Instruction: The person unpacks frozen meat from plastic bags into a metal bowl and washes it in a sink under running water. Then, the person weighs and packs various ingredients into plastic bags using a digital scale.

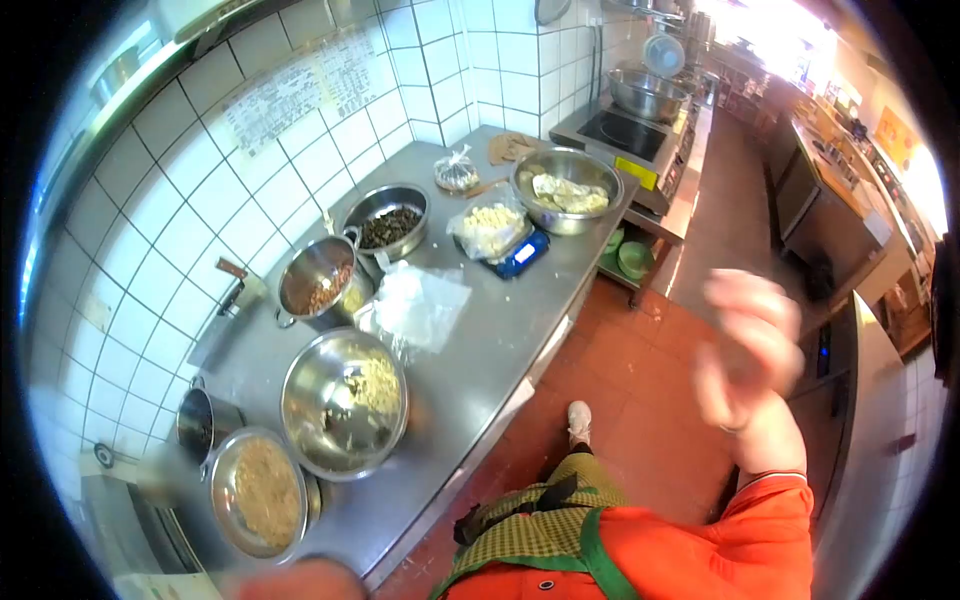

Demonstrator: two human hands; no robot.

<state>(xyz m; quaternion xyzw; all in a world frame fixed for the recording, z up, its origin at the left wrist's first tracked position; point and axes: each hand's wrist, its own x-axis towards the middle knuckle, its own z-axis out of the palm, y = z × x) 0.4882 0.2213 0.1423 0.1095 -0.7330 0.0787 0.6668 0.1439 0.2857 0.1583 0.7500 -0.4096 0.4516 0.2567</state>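
Steel counter fills left and centre; tan-filled bowl lower left, nearest the left hand, which blurs at the bottom edge, finger spread impossible to tell; right hand raised over red floor, right of centre, fingers loosely curled, thumb apart, nothing seen held; bag of pale pieces on blue scale, upper centre. Step reads as a pause between handlings; next move probably calls for swinging the right hand left, over the counter.

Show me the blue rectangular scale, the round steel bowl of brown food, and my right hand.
Blue rectangular scale (522, 257), head view: lit display.
Round steel bowl of brown food (224, 490), head view: left inner wall.
Right hand (752, 340), head view: mid-hand.
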